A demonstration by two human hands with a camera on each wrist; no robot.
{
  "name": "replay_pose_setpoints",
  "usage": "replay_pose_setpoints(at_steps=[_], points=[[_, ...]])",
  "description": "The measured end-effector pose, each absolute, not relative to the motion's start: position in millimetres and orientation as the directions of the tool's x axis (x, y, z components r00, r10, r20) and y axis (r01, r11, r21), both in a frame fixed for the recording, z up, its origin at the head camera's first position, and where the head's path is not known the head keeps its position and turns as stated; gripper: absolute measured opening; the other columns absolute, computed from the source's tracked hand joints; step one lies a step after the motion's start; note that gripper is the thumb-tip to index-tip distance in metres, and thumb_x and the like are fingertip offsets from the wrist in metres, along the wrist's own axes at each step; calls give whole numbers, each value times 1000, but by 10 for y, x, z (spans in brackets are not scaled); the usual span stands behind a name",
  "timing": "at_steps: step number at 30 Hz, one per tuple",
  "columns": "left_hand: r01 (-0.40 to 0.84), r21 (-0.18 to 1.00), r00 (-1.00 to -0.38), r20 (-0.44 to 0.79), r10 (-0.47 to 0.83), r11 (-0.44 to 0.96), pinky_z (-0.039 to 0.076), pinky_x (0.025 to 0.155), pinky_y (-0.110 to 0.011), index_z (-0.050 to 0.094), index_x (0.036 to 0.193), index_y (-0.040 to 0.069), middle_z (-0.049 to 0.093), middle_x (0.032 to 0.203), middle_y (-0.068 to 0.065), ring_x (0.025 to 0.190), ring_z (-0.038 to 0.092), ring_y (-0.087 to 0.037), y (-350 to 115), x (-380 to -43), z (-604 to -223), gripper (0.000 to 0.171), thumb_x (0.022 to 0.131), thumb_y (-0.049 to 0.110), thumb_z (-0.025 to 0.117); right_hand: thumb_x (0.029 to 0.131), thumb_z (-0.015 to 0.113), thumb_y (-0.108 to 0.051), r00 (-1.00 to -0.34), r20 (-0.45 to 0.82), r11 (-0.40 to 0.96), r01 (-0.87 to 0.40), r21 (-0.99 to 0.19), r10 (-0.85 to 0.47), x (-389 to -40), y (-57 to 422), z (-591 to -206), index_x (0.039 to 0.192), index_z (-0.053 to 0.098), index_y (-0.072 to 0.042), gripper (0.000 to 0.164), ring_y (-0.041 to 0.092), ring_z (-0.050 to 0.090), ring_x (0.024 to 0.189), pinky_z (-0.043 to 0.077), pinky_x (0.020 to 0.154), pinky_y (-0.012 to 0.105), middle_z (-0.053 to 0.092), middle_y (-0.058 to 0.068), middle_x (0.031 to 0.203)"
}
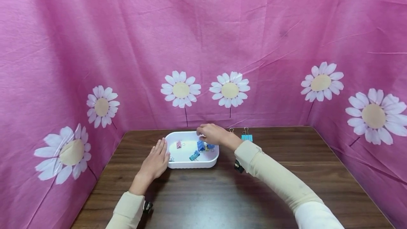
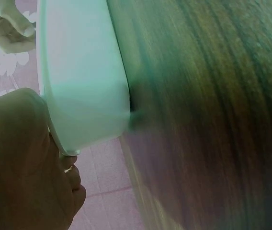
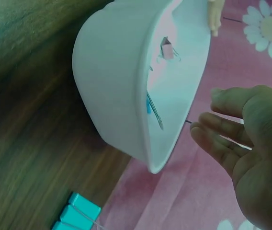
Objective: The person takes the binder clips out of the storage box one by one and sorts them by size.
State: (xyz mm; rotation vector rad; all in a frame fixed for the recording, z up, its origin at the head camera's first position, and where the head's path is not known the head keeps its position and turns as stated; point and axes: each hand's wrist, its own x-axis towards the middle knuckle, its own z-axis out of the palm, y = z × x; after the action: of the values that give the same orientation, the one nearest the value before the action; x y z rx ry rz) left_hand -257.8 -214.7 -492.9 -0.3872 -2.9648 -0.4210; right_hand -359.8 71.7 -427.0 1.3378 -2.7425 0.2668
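A white tray (image 1: pixel 192 165) with rounded ends stands at the back of the table, holding several binder clips. Inside it lie a pink binder clip (image 1: pixel 178 144), a blue binder clip (image 1: pixel 200 145) and a teal binder clip (image 1: pixel 194 156), with more clips crowded at the right end. My left hand (image 1: pixel 155 162) rests against the tray's left end, fingers extended. Over the back right rim hovers my right hand (image 1: pixel 211 133); in the right wrist view its fingers (image 3: pixel 217 143) are loosely bent, apart from the tray, with nothing visible between them.
On the brown wooden table (image 1: pixel 203 193), a turquoise binder clip (image 1: pixel 246 138) stands right of the tray. Beside it, wire handles (image 1: pixel 231 130) of another clip show behind my right wrist. A pink curtain (image 1: pixel 203 45) with daisies surrounds the table's back and sides.
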Motion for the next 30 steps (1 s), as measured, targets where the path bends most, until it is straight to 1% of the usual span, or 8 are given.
replay_pose_setpoints(at_steps=[5, 11, 13, 19, 22, 26, 28, 30], points=[[271, 244, -958, 161, 237, 931, 26, 133, -59, 35, 160, -12, 29, 172, -27, 162, 27, -45, -2154, -2577, -4935, 58, 113, 21, 42, 101, 73, -14, -662, 83, 650, -747, -138, -744, -3611, 620, -4355, 124, 74, -4, 26, 29, 73, 109, 63, 97, 41, 73, 12, 118], [276, 241, -956, 170, 240, 930, 27, 133, -60, 35, 160, -13, 30, 172, -28, 161, 28, -45, -2152, -2582, -4932, 58, 113, 21, 42, 102, 73, -20, -727, -8, 721, -680, -134, -687, -3638, 536, -4506, 132, 72, -5, 33, 28, 71, 118, 59, 107, 41, 74, 13, 128], [273, 244, -957, 163, 238, 931, 26, 133, -59, 35, 160, -13, 29, 172, -27, 162, 27, -45, -2150, -2578, -4934, 58, 113, 21, 41, 102, 73, -20, -741, -32, 738, -662, -127, -670, -3630, 513, -4546, 133, 72, -6, 34, 28, 69, 118, 58, 109, 42, 74, 12, 129], [273, 250, -957, 167, 236, 929, 27, 133, -60, 35, 159, -13, 29, 172, -28, 161, 27, -45, -2145, -2568, -4943, 58, 112, 20, 42, 99, 75, -15, -752, -80, 756, -650, -72, -654, -3592, 466, -4631, 130, 72, -7, 31, 23, 70, 113, 59, 106, 37, 74, 10, 125], [271, 251, -958, 164, 235, 929, 27, 133, -60, 35, 160, -13, 30, 172, -28, 161, 27, -46, -2146, -2563, -4947, 58, 112, 20, 42, 99, 75, -13, -760, -93, 765, -640, -70, -644, -3574, 456, -4652, 133, 71, -8, 35, 24, 67, 118, 56, 111, 37, 68, 13, 131], [269, 256, -959, 160, 234, 928, 26, 133, -60, 34, 160, -13, 29, 172, -28, 162, 27, -45, -2146, -2564, -4948, 58, 113, 20, 42, 97, 73, -6, -764, -88, 769, -635, -71, -639, -3560, 461, -4657, 138, 66, -7, 41, 25, 63, 120, 55, 113, 39, 61, 15, 132], [268, 256, -959, 159, 233, 929, 26, 133, -60, 34, 160, -13, 29, 172, -28, 162, 26, -45, -2146, -2569, -4946, 58, 113, 20, 42, 96, 72, -2, -756, -68, 759, -648, -60, -651, -3560, 465, -4656, 137, 66, -7, 42, 26, 64, 118, 56, 111, 38, 62, 14, 129], [268, 256, -959, 160, 233, 929, 26, 133, -60, 34, 160, -13, 29, 172, -28, 162, 26, -45, -2146, -2574, -4941, 58, 113, 20, 41, 96, 71, -1, -747, -54, 749, -661, -53, -663, -3565, 473, -4656, 133, 69, -7, 38, 25, 65, 114, 57, 108, 38, 65, 13, 124]])
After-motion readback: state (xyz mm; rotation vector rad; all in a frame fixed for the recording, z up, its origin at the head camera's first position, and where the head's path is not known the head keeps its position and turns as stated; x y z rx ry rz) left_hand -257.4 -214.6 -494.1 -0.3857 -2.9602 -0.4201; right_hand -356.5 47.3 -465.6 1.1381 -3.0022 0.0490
